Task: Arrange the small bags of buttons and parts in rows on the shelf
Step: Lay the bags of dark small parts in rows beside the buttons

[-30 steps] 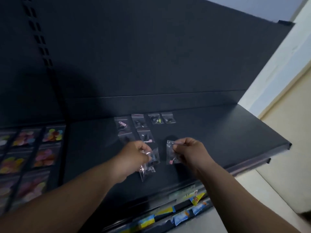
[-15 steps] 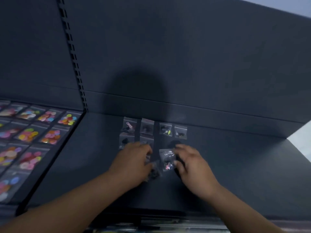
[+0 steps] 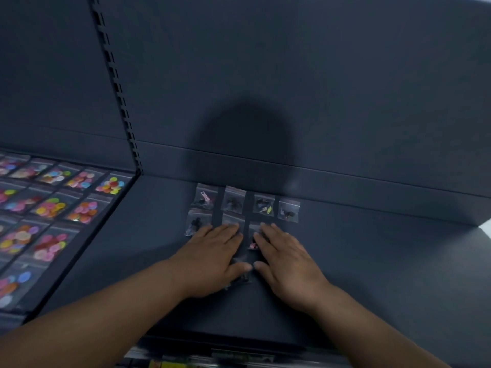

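Two hands, palms down on a dark shelf (image 3: 372,261): left hand (image 3: 212,258) and right hand (image 3: 287,264). Four small clear bags in the back row against the rear wall: one with a pink part (image 3: 204,198), one with dark parts (image 3: 233,201), one with a yellow-green part (image 3: 263,205), one with dark parts (image 3: 289,211). Three more bags in the second row, partly covered by the hands: (image 3: 195,224), (image 3: 232,220), and one showing pink (image 3: 253,241). At least one further bag under the thumbs (image 3: 240,274), count unclear. About fifteen bags of coloured buttons (image 3: 82,208) on the neighbouring shelf at left, in rows, some cut off.
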A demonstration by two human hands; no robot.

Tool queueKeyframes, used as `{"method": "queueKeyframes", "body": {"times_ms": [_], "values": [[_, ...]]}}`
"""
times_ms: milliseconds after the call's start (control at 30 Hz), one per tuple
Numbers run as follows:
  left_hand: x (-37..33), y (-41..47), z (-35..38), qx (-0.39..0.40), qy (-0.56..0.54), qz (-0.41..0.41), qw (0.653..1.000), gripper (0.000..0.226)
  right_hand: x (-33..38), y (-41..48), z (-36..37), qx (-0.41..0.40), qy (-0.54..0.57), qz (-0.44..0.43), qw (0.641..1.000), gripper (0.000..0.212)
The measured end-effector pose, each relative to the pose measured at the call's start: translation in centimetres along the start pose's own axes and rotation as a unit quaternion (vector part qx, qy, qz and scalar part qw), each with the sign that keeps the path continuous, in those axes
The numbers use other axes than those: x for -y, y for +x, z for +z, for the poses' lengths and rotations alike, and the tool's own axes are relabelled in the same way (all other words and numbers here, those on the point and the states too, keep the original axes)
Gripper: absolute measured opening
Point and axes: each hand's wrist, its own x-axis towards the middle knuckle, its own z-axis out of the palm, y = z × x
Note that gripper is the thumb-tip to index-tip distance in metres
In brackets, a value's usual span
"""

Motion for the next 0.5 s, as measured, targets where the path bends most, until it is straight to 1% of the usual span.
{"method": "queueKeyframes", "body": {"times_ms": [67,100,167,233,300,367,500], "values": [[-0.1,0.0,-0.1,0.006,-0.015,0.002,1.000,0.078,-0.1,0.5,-0.1,0.016,0.000,-0.001,1.000,0.088],[-0.1,0.0,-0.2,0.010,-0.020,0.004,1.000,0.081,-0.3,0.7,-0.2,0.023,0.000,0.001,1.000,0.085],[-0.1,0.1,-0.4,0.013,-0.022,0.009,1.000,0.096,-0.7,1.2,-0.5,0.035,-0.002,0.006,0.999,0.075],[-0.1,0.1,-0.5,0.010,-0.028,0.011,0.999,0.103,-1.0,1.4,-0.6,0.034,-0.010,0.003,0.999,0.080],[-0.1,0.1,-0.4,0.002,-0.033,0.012,0.999,0.102,-1.0,1.4,-0.6,0.032,-0.016,0.000,0.999,0.089],[0.0,0.0,-0.3,-0.010,-0.038,0.013,0.999,0.102,-0.9,1.4,-0.5,0.029,-0.008,0.001,1.000,0.089],[0.3,0.0,-0.3,-0.024,-0.048,0.009,0.999,0.088,-0.7,1.4,-0.5,0.025,0.005,0.011,1.000,0.072]]}}
